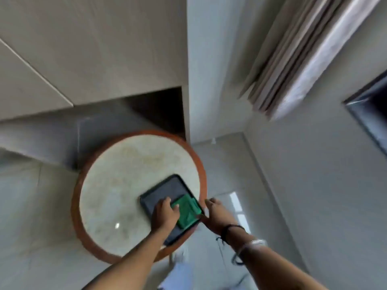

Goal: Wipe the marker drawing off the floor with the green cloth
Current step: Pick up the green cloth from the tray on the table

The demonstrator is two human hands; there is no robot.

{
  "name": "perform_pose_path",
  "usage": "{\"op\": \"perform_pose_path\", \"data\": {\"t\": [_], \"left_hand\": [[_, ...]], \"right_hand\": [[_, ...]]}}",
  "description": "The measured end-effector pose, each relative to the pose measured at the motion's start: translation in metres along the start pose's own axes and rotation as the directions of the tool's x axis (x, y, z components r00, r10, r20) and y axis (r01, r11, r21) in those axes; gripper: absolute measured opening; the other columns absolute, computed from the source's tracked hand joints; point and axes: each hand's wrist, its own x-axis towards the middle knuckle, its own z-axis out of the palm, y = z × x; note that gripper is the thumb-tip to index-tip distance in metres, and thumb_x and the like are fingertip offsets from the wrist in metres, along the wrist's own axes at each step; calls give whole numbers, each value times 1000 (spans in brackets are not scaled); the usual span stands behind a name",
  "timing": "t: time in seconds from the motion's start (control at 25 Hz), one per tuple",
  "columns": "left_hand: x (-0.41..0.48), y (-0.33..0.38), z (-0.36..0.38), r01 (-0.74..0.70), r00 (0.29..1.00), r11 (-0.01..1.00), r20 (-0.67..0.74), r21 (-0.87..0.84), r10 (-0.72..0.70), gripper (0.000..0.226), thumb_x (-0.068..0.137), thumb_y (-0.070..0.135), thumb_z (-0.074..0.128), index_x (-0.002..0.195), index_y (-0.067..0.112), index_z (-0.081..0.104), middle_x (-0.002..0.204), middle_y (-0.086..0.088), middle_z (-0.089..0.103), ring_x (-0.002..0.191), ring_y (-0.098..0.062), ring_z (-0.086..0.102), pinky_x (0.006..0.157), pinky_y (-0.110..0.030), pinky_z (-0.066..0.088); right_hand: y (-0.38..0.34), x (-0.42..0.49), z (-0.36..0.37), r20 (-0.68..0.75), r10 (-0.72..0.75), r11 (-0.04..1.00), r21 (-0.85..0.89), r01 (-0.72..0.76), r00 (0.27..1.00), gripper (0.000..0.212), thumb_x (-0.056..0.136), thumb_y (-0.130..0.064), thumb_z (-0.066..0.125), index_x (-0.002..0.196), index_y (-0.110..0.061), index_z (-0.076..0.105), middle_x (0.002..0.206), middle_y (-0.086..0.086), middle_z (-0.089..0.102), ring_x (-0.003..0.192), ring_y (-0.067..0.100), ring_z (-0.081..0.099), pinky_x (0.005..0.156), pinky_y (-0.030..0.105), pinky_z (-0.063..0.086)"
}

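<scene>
A folded green cloth [187, 212] lies in a dark rectangular tray [163, 190] on a round marble-topped table [117, 185]. My left hand [165, 215] rests on the tray with its fingers touching the cloth's left edge; whether it grips the cloth is unclear. At the tray's right edge, by the table's rim, my right hand [215, 211] has its fingers spread and holds nothing. No marker drawing shows on the visible floor.
The table has a reddish-brown rim [76, 208] and stands on pale tiled floor [228, 164]. Beige cabinets [94, 49] with a dark recess [161, 111] lie beyond it. Curtains [297, 53] hang at upper right beside a grey wall [314, 185].
</scene>
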Motion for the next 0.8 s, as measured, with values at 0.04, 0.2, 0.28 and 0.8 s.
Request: {"op": "perform_pose_path", "data": {"t": [0.04,0.2,0.28,0.8], "left_hand": [[17,-27,16,93,996,996,13,6,-93,34,85,27,67,107,2,65,109,-19,70,104,-33,65,82,-37,51],[53,-73,76,364,931,880,79,-304,-357,32,82,23,73,91,-7,67,100,-29,71,91,-39,69,74,-42,54],[60,-69,92,478,874,745,164,-466,-458,26,83,17,73,97,-4,66,104,-26,71,77,-31,68,65,-34,54],[-4,27,81,403,840,704,541,-585,-32,38,65,5,63,102,8,67,94,-14,70,83,-24,67,76,-39,57]], "right_hand": [[3,24,30,77,24,999,31,-27,997,57,84,-38,64,132,-12,48,133,13,51,121,33,50,98,39,46],[12,82,100,59,109,994,-22,-108,992,50,84,-29,64,128,-9,50,133,14,50,118,34,51,93,41,47],[16,101,122,1,84,979,-189,-82,996,39,87,-23,59,122,-8,52,127,14,53,113,34,53,88,43,47],[121,47,58,381,58,159,909,-385,923,95,52,-46,89,132,-11,53,136,10,58,125,29,53,111,50,34]]}}
